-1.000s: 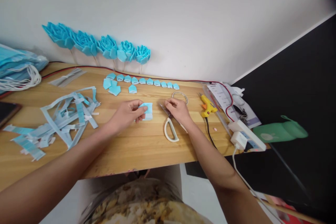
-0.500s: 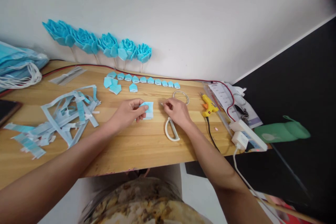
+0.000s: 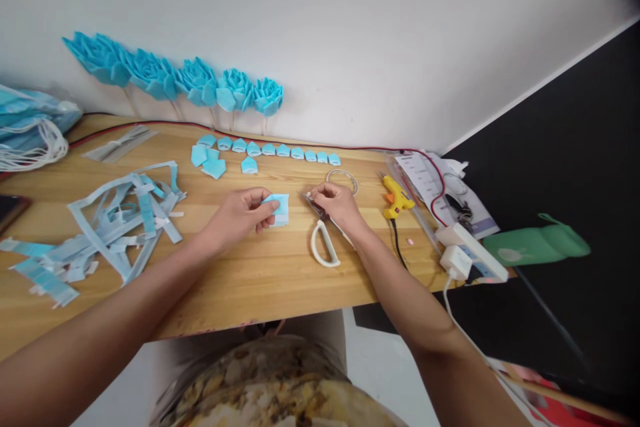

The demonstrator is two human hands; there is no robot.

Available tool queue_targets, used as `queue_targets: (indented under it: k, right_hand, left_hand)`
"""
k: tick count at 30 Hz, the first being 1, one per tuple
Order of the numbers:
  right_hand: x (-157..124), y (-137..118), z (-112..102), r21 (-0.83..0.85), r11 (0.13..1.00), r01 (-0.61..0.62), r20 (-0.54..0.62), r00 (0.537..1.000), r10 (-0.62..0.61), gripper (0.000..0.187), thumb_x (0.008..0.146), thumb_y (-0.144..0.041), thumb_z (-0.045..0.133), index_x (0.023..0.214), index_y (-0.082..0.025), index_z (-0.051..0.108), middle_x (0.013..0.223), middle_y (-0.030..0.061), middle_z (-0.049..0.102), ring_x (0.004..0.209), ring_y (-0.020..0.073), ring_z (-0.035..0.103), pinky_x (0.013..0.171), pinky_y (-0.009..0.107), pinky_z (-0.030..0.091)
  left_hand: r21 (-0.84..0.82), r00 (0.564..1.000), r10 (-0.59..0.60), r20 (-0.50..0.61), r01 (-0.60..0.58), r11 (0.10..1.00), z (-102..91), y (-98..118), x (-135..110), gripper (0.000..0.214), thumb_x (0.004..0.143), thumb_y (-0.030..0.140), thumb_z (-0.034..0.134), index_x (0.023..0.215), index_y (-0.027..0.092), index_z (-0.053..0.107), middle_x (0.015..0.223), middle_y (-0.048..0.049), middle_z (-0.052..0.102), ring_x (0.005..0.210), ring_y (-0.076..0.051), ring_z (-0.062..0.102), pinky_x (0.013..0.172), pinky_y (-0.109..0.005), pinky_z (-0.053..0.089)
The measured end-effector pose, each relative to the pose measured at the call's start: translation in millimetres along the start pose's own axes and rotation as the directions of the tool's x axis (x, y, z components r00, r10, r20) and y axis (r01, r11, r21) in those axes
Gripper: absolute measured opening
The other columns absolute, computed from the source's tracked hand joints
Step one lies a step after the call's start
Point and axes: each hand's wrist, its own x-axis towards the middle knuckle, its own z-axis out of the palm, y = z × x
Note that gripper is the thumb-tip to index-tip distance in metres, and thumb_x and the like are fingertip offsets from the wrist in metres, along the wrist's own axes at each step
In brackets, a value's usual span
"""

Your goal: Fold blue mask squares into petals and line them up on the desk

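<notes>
My left hand [image 3: 247, 208] is closed, pinching a small blue-and-white square of mask fabric [image 3: 281, 209] between thumb and fingers. Over the scissors [image 3: 325, 245], my right hand [image 3: 336, 200] is closed with its fingertips together. A tiny whitish bit shows at those fingertips, too small to name. The scissors lie on the table, a white handle toward me and the blades pointing away and left, partly hidden by the right hand. Folded blue petals [image 3: 269, 149] lie in a row beyond both hands, with a few loose petals [image 3: 214, 167] at its left end.
Fabric strips [image 3: 125, 220] are heaped at left. Blue fabric flowers [image 3: 197, 82] on sticks lean against the wall. At right are a roll of tape or ring [image 3: 343, 180], a yellow glue gun [image 3: 397, 197], a power strip [image 3: 475, 257] and a green bottle [image 3: 537, 245].
My right hand has shifted slightly, and more of the scissors' pivot and blades now shows beneath it. The left hand keeps its pinch on the fabric square. The view has turned a little.
</notes>
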Motion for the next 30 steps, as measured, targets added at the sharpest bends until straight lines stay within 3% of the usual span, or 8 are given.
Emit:
queue_targets:
  k: [7, 15, 24, 30]
  right_hand:
    - [0, -6, -2, 0.126, 0.989, -0.073, -0.012, 0.997, 0.075, 0.012, 0.066, -0.029, 0.061, 0.066, -0.018, 0.063, 0.053, -0.0043, 0.054, 0.042, 0.0064, 0.039, 0.041, 0.020, 0.031]
    - [0, -8, -2, 0.141, 0.984, -0.110, -0.023, 0.993, 0.114, 0.017, 0.068, -0.035, 0.062, 0.070, -0.018, 0.062, 0.053, -0.0044, 0.054, 0.040, 0.0069, 0.044, 0.039, 0.019, 0.034]
    - [-5, -14, -9, -0.220, 0.974, 0.062, 0.008, 0.998, -0.062, 0.026, 0.079, -0.039, 0.058, 0.075, -0.017, 0.071, 0.059, 0.0007, 0.063, 0.052, 0.0125, 0.054, 0.050, 0.023, 0.041]
    - [-4, -7, -8, -0.267, 0.955, 0.132, 0.068, 0.991, -0.118, 0.024, 0.078, -0.039, 0.060, 0.075, -0.018, 0.071, 0.067, 0.0009, 0.068, 0.061, 0.0137, 0.058, 0.057, 0.023, 0.042]
  left_hand:
    - [0.010, 1.000, 0.006, 0.007, -0.007, 1.000, 0.6, 3, -1, 0.029, 0.074, 0.043, 0.059, 0.061, 0.018, 0.051, 0.056, 0.0016, 0.057, 0.048, -0.009, 0.049, 0.049, -0.022, 0.041]
    - [0.014, 1.000, -0.009, 0.006, 0.009, 1.000, 0.5, 5, -1, 0.030, 0.073, 0.043, 0.060, 0.060, 0.018, 0.050, 0.055, 0.0019, 0.056, 0.048, -0.009, 0.048, 0.049, -0.022, 0.041]
    - [0.002, 1.000, -0.001, 0.000, 0.001, 1.000, -1.9, 6, -2, 0.028, 0.075, 0.041, 0.059, 0.063, 0.017, 0.051, 0.057, 0.0015, 0.057, 0.048, -0.009, 0.049, 0.049, -0.021, 0.041]
    - [-0.025, 1.000, 0.005, 0.000, -0.005, 1.000, -1.7, 8, -2, 0.027, 0.075, 0.040, 0.059, 0.062, 0.018, 0.050, 0.056, 0.0016, 0.058, 0.049, -0.009, 0.049, 0.050, -0.022, 0.043]
